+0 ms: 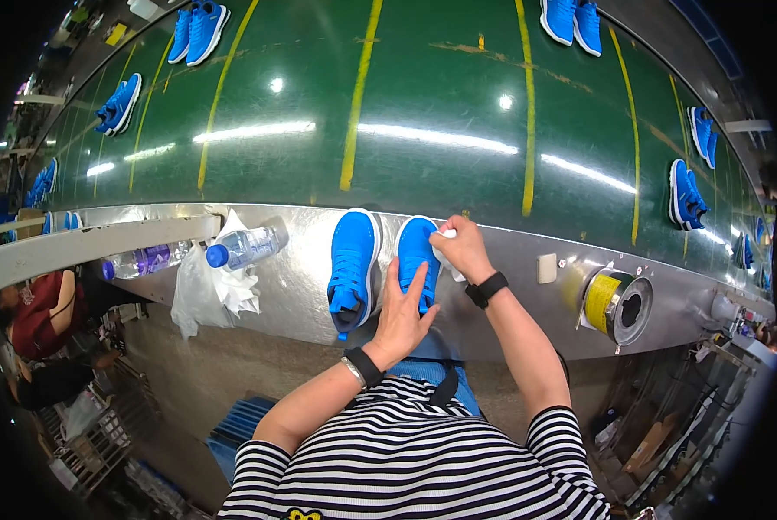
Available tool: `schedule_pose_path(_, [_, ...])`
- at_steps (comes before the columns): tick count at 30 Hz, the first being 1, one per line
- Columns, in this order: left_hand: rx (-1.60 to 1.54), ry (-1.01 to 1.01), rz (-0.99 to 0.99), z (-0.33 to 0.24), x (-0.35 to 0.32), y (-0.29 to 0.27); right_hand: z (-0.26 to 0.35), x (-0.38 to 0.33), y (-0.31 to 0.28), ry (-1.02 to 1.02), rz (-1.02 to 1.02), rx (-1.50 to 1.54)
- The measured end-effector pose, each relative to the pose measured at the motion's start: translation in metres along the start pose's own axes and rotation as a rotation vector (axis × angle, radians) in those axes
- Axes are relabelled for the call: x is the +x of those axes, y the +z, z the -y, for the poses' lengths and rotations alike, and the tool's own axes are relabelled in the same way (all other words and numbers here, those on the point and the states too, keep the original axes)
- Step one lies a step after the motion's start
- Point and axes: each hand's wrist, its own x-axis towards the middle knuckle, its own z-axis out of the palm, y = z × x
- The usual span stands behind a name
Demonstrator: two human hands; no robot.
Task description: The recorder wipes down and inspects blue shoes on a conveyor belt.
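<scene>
Two blue sneakers with white soles stand side by side on the metal ledge, toes pointing away from me. The left sneaker [352, 260] is untouched. Over the laces and heel of the right sneaker [416, 243] lies my left hand [401, 316], its fingers and thumb holding the shoe and hiding much of its opening. My right hand [465, 251] is closed in a pinch on a small white wad, a cloth or tissue [446, 244], pressed against the right side of that shoe near the toe.
A round tin with a yellow label [610, 303] lies to the right, near a pale block [546, 269]. Left are a plastic bottle [250, 246], crumpled white paper [235, 289] and a white metal bar [102, 247]. Beyond, a green conveyor belt [440, 95] carries more blue sneakers.
</scene>
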Motion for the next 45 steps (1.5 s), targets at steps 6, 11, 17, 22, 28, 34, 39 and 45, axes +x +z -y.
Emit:
schedule_pose_path(6, [0.006, -0.01, -0.003, 0.003, -0.004, -0.002, -0.019, -0.023, -0.063, 0.093, -0.055, 0.081])
schedule_pose_path(11, [0.012, -0.004, 0.006, 0.003, -0.003, -0.003, -0.008, -0.026, -0.047, -0.009, 0.044, 0.16])
schedule_pose_path(17, [0.026, 0.015, -0.009, 0.005, -0.002, 0.003, 0.001, 0.003, 0.011, -0.085, -0.01, 0.069])
schedule_pose_path(22, [0.016, 0.002, -0.031, 0.005, -0.001, 0.002, -0.008, 0.003, 0.013, -0.021, 0.023, 0.096])
schedule_pose_path(28, [0.017, 0.007, -0.031, 0.005, -0.002, 0.002, 0.0, -0.001, 0.017, 0.111, 0.045, 0.317])
schedule_pose_path(34, [0.009, -0.01, -0.047, 0.004, -0.001, 0.001, 0.005, 0.0, 0.014, 0.202, 0.079, 0.442])
schedule_pose_path(39, [0.001, 0.01, -0.062, 0.003, -0.001, 0.003, 0.008, 0.0, 0.017, 0.207, 0.081, 0.506])
schedule_pose_path(45, [0.007, -0.01, -0.052, 0.004, 0.0, 0.004, 0.001, 0.002, 0.012, 0.267, 0.098, 0.483])
